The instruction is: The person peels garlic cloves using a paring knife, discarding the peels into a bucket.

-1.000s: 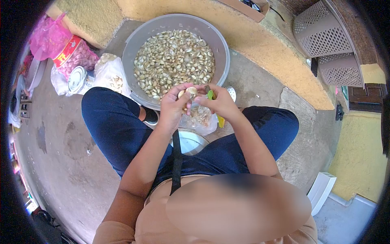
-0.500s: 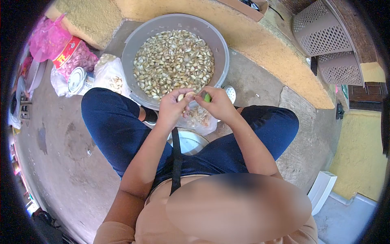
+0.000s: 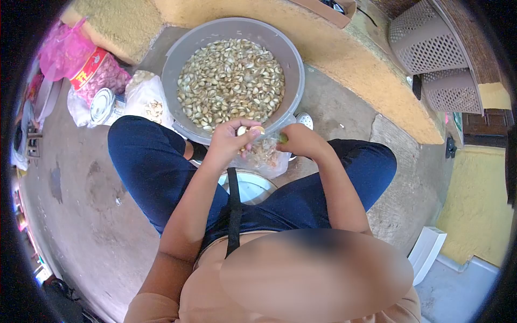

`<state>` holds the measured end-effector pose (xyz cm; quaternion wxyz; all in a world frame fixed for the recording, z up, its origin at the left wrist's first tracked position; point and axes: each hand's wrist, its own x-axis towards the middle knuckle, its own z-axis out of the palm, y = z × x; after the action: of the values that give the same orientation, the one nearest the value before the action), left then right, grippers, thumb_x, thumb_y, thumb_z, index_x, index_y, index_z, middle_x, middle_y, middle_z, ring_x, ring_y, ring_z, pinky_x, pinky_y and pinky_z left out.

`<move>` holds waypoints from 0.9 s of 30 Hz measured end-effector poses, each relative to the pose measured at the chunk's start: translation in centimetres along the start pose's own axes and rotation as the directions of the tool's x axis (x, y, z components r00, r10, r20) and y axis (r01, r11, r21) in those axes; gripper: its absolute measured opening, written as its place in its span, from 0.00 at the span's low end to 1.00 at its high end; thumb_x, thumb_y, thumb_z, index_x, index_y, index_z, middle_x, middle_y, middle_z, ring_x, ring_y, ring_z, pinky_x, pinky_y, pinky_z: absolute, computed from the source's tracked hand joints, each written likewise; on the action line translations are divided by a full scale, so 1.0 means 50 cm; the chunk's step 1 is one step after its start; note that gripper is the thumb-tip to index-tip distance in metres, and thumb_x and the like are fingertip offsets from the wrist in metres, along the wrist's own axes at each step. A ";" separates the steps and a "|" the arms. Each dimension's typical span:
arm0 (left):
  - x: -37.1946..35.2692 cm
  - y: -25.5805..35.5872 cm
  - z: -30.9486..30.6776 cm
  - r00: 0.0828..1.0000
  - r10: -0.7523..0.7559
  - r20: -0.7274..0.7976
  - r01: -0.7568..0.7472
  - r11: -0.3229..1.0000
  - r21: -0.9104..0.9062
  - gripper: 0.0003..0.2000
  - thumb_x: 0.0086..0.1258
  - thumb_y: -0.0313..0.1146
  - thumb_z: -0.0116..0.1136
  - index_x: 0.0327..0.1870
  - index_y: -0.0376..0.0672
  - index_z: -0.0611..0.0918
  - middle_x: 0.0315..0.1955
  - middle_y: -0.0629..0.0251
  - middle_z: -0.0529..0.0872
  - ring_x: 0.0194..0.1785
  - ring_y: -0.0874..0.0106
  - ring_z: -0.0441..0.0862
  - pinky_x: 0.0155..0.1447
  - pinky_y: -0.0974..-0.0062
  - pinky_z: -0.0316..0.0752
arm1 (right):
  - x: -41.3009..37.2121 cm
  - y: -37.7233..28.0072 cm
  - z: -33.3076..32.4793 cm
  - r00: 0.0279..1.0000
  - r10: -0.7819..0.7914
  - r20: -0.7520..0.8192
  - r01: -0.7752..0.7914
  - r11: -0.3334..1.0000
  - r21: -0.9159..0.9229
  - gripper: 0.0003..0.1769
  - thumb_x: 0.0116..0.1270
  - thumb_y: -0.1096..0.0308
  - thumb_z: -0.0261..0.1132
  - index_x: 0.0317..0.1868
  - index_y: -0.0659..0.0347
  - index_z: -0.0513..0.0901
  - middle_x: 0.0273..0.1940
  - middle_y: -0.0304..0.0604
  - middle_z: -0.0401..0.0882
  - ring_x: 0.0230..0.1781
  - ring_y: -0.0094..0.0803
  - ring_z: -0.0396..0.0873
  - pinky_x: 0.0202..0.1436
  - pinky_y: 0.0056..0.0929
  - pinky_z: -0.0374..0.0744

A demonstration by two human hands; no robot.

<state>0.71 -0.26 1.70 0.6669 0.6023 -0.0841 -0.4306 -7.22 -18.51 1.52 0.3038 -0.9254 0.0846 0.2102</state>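
Note:
My left hand (image 3: 229, 141) is closed around several garlic cloves (image 3: 242, 131), with pale ones showing at the fingertips. Apart from it, to the right, my right hand (image 3: 302, 141) grips a small green object (image 3: 283, 138), mostly covered by the fingers. Below and between both hands lies a clear plastic bag (image 3: 277, 168) with papery garlic skins (image 3: 264, 153) in it. Just beyond the hands stands a large grey tub (image 3: 293, 64), with many garlic cloves (image 3: 229, 81) in liquid.
To the left are a white bag of cloves (image 3: 153, 110), a lidded can (image 3: 102, 106) and a pink net sack (image 3: 105, 81). A round pale basin (image 3: 250, 185) sits between my legs. A yellow ledge (image 3: 344, 81) curves behind the tub.
My right hand has moved away from my left, to the right and slightly down, taking the green object with it. The left hand stays nearly in place with its cloves.

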 end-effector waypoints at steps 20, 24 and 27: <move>0.024 -0.059 0.004 0.999 -0.027 -0.035 0.018 0.976 -0.215 0.08 0.58 0.30 0.59 0.29 0.43 0.71 0.31 0.63 0.80 0.25 0.80 0.75 0.20 0.86 0.65 | 0.041 0.053 0.069 0.966 0.213 0.147 -0.159 0.937 -0.312 0.15 0.44 0.64 0.65 0.31 0.66 0.80 0.33 0.55 0.78 0.38 0.47 0.77 0.42 0.40 0.76; 0.025 -0.057 0.006 0.997 -0.046 -0.066 0.031 0.977 -0.212 0.08 0.58 0.32 0.59 0.27 0.43 0.72 0.29 0.64 0.80 0.26 0.80 0.75 0.20 0.85 0.65 | 0.037 0.059 0.069 0.992 0.120 -0.045 -0.117 0.992 0.056 0.17 0.48 0.61 0.65 0.35 0.65 0.79 0.27 0.48 0.78 0.24 0.35 0.77 0.27 0.31 0.75; 0.026 -0.060 0.006 0.992 -0.043 -0.115 0.021 0.982 -0.189 0.08 0.58 0.33 0.59 0.25 0.43 0.72 0.27 0.65 0.80 0.26 0.79 0.75 0.20 0.85 0.65 | 0.018 -0.028 0.022 0.992 0.121 0.020 -0.105 0.754 0.649 0.17 0.51 0.60 0.66 0.36 0.64 0.79 0.23 0.40 0.76 0.16 0.22 0.70 0.18 0.21 0.69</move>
<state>-0.10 -1.03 -1.39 0.7174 0.5626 0.0060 -0.4108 -6.36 -16.77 1.06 0.5908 -0.7587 0.2112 0.1751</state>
